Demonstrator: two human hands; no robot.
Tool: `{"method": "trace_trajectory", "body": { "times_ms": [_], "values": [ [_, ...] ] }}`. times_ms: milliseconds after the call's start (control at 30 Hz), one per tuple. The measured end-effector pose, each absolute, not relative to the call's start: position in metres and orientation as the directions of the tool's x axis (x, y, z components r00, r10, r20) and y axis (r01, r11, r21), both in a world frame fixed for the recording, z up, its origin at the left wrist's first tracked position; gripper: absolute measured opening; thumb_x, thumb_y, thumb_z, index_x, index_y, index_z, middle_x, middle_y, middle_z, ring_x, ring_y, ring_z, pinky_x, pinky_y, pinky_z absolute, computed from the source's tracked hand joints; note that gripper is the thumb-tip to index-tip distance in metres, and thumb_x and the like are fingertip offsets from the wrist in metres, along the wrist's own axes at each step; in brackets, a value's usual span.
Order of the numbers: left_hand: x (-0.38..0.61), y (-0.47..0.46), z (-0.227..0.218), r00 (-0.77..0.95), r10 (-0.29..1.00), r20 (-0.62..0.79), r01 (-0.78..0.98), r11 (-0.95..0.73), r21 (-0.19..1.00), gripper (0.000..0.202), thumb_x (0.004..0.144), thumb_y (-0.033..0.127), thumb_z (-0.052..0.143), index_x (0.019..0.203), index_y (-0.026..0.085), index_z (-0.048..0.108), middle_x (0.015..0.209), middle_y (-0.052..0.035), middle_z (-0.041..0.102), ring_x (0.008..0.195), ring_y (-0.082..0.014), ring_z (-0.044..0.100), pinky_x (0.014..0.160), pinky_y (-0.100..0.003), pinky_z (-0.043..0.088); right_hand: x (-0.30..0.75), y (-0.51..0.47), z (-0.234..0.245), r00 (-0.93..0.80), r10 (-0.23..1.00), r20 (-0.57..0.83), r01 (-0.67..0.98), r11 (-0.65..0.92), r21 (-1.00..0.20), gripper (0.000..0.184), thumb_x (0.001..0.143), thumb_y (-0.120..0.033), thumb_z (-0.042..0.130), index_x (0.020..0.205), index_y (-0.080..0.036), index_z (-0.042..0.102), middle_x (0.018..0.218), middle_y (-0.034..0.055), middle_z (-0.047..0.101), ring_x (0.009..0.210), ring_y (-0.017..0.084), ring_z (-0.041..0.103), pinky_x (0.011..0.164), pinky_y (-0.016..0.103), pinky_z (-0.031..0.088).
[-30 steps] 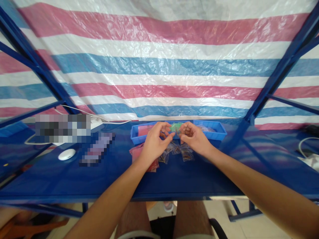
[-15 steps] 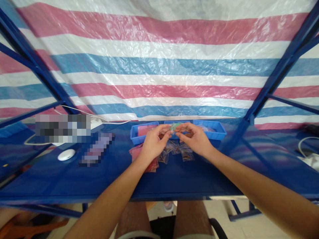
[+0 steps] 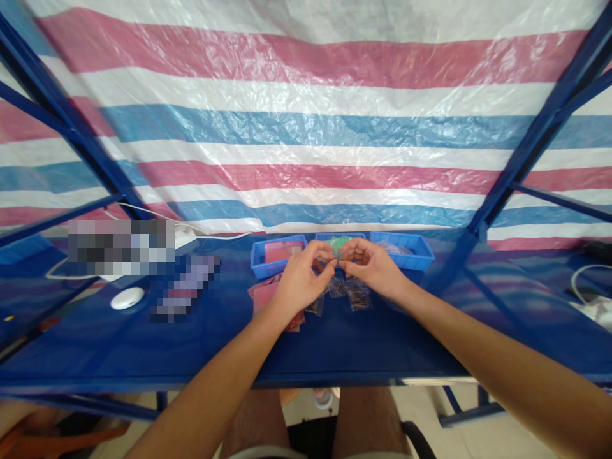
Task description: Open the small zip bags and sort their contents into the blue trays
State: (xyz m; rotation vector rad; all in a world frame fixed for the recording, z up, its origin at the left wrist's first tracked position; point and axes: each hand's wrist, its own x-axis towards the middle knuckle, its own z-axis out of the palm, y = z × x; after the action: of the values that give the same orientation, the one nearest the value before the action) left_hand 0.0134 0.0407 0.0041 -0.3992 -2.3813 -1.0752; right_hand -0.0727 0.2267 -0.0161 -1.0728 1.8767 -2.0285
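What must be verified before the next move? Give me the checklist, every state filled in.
1. Left hand and right hand in view: ok.
2. Grip on the green plastic seen between them: cannot tell, too small.
3. Red bags on the blue table fully visible: not ok, partly hidden.
4. Clear bags of thin brass-coloured pieces lying on the table: ok.
5. White oval object apart from both hands: ok.

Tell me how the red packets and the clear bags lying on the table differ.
Colour: the red packets are pinkish red, whereas the clear bags are see-through, showing thin gold-coloured pieces. Arrangement: the red packets lie heaped together; the clear bags spread out more. Both lie on the blue table.
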Motion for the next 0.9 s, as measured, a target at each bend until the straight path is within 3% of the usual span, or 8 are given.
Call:
{"method": "trace_trajectory", "body": {
  "times_ms": [133,267,467,600,733,900],
  "values": [
    [0.017,0.044,0.007,-0.764,0.044,0.644,0.455,0.744,0.489,0.021,0.095,0.024,0.064,0.115,0.021,0.060,0.100,-0.0057,0.068,0.083,-0.0194,0.066,0.076,-0.034,0.055,-0.071,0.225,-0.014,-0.760,-0.533,0.372,-0.335,-0.168,-0.927,0.027,0.078,-0.032,0.081,0.094,-0.024,0.061,0.079,-0.0038,0.062,0.068,0.014,0.060,0.068,0.030,0.053],
    [0.018,0.045,0.007,-0.744,0.154,0.650,0.520,0.745,0.419,0.014,0.101,0.023,0.057,0.110,0.020,0.067,0.104,-0.0073,0.068,0.091,-0.0194,0.067,0.084,-0.034,0.056,-0.071,0.224,-0.015,-0.755,-0.557,0.346,-0.286,-0.195,-0.938,0.028,0.081,-0.035,0.080,0.099,-0.024,0.062,0.078,-0.0034,0.064,0.063,0.014,0.059,0.059,0.029,0.052],
    [0.018,0.046,0.007,-0.770,0.118,0.627,0.517,0.691,0.505,0.023,0.097,0.032,0.066,0.116,0.020,0.069,0.111,-0.0095,0.073,0.093,-0.0211,0.071,0.079,-0.033,0.061,-0.070,0.228,-0.012,-0.726,-0.591,0.351,-0.251,-0.247,-0.936,0.031,0.084,-0.042,0.081,0.105,-0.023,0.069,0.100,0.0035,0.075,0.084,0.019,0.070,0.069,0.032,0.058],
    [0.019,0.044,0.011,-0.791,0.049,0.610,0.457,0.709,0.537,0.019,0.096,0.035,0.068,0.110,0.022,0.072,0.104,-0.0060,0.076,0.090,-0.0211,0.073,0.077,-0.032,0.060,-0.066,0.229,-0.006,-0.727,-0.595,0.343,-0.262,-0.220,-0.939,0.031,0.088,-0.048,0.077,0.106,-0.023,0.074,0.100,0.0044,0.077,0.084,0.019,0.072,0.075,0.035,0.060],
    [0.020,0.043,0.013,-0.794,-0.014,0.608,0.418,0.714,0.562,0.012,0.095,0.031,0.067,0.102,0.022,0.071,0.096,-0.0031,0.078,0.083,-0.0198,0.073,0.076,-0.032,0.059,-0.069,0.229,-0.007,-0.736,-0.558,0.383,-0.319,-0.212,-0.924,0.030,0.088,-0.050,0.077,0.102,-0.024,0.075,0.094,0.0043,0.076,0.084,0.021,0.071,0.070,0.034,0.060],
    [0.017,0.043,0.009,-0.806,-0.045,0.590,0.440,0.620,0.649,0.018,0.095,0.029,0.066,0.112,0.023,0.066,0.101,-0.0042,0.078,0.088,-0.0215,0.075,0.076,-0.033,0.060,-0.072,0.228,-0.013,-0.764,-0.507,0.399,-0.362,-0.176,-0.916,0.045,0.083,-0.048,0.083,0.120,-0.026,0.068,0.108,0.0066,0.073,0.096,0.023,0.069,0.068,0.033,0.060]
  ]
}}
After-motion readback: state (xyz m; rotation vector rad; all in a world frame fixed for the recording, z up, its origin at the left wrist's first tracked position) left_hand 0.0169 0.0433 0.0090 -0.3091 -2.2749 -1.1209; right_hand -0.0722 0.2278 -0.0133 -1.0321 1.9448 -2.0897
